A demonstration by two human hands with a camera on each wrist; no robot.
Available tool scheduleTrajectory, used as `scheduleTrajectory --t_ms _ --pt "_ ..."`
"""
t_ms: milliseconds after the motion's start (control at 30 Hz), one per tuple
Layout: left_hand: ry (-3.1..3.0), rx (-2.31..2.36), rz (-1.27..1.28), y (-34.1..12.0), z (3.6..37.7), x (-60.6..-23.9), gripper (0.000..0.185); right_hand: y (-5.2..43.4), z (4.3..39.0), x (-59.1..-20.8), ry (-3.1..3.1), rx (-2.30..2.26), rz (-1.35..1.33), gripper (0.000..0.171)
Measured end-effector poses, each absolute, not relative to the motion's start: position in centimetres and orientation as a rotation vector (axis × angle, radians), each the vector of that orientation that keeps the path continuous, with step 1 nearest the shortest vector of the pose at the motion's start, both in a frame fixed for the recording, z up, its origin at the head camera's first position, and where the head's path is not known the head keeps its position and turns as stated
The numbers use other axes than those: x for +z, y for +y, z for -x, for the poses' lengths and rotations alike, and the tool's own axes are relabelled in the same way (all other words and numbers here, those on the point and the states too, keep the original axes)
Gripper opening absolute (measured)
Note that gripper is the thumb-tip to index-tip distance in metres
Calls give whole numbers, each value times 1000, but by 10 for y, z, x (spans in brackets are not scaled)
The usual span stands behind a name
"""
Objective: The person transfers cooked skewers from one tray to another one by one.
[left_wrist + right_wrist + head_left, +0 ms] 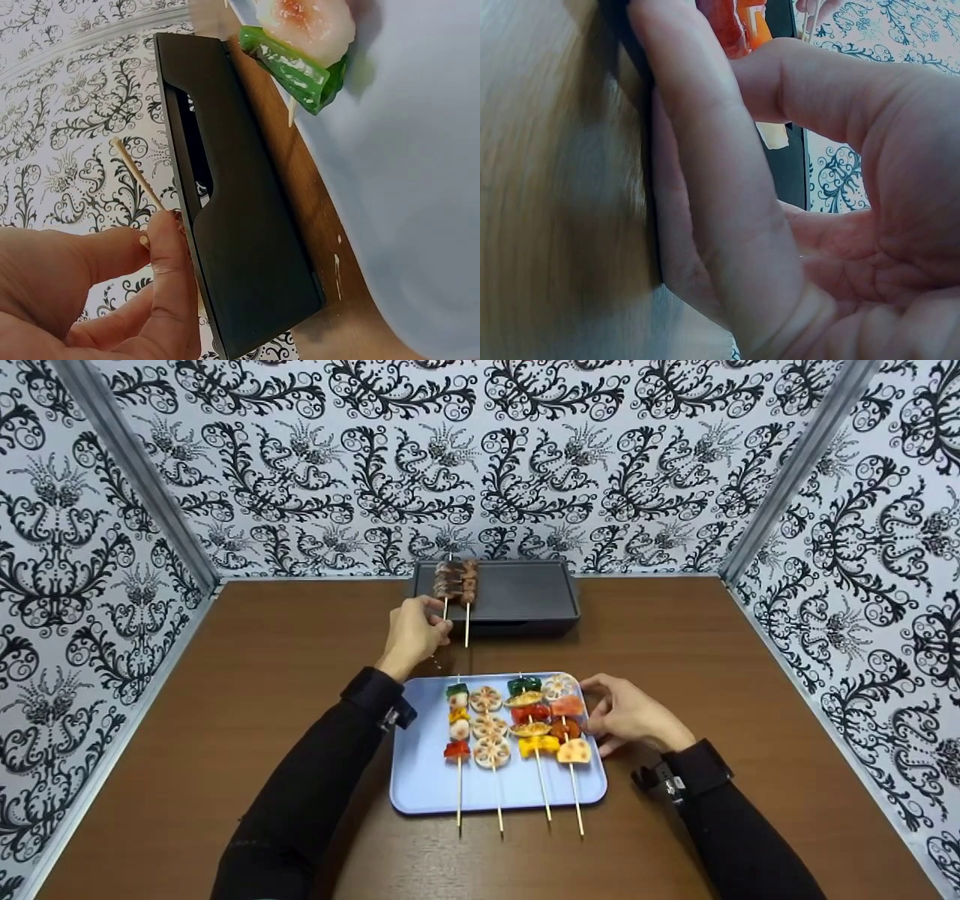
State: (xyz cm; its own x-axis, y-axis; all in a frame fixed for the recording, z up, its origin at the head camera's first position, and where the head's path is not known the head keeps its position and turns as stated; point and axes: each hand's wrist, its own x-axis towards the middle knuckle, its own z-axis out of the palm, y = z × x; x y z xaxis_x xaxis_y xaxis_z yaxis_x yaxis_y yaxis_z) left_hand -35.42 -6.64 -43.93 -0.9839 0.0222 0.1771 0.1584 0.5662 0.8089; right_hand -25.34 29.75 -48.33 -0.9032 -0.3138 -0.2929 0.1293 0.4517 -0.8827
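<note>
My left hand (415, 631) reaches to the front left corner of the black griddle (525, 592). Its thumb and forefinger pinch the wooden stick (445, 610) of the left one of two meat skewers (454, 579) lying on the plate. The left wrist view shows that stick (135, 176) held at the fingertips of my left hand (150, 234) beside the griddle (232, 225). My right hand (626, 712) lies against the right rim of the blue tray (424, 769), fingers fairly straight, thumb arched above. The tray carries several vegetable skewers (517, 720).
The griddle stands at the back of the brown table (262, 675), against the patterned wall (480, 457). Patterned panels close off both sides. The skewer sticks (540, 802) jut over the tray's near edge. A green pepper piece (296, 71) fills the top of the left wrist view.
</note>
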Motion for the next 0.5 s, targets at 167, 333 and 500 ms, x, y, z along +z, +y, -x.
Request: scheduleTrajectory --t_ms 167,333,500 --pt "-2667 -1397 118 -69 355 -436 30 297 253 -483 2280 -1460 157 73" --pt "-2683 -1434 57 -70 354 -430 23 297 254 -484 2293 -1462 155 73" --pt "-2706 -1467 -24 -73 355 -427 14 298 254 -485 2286 -1468 150 75"
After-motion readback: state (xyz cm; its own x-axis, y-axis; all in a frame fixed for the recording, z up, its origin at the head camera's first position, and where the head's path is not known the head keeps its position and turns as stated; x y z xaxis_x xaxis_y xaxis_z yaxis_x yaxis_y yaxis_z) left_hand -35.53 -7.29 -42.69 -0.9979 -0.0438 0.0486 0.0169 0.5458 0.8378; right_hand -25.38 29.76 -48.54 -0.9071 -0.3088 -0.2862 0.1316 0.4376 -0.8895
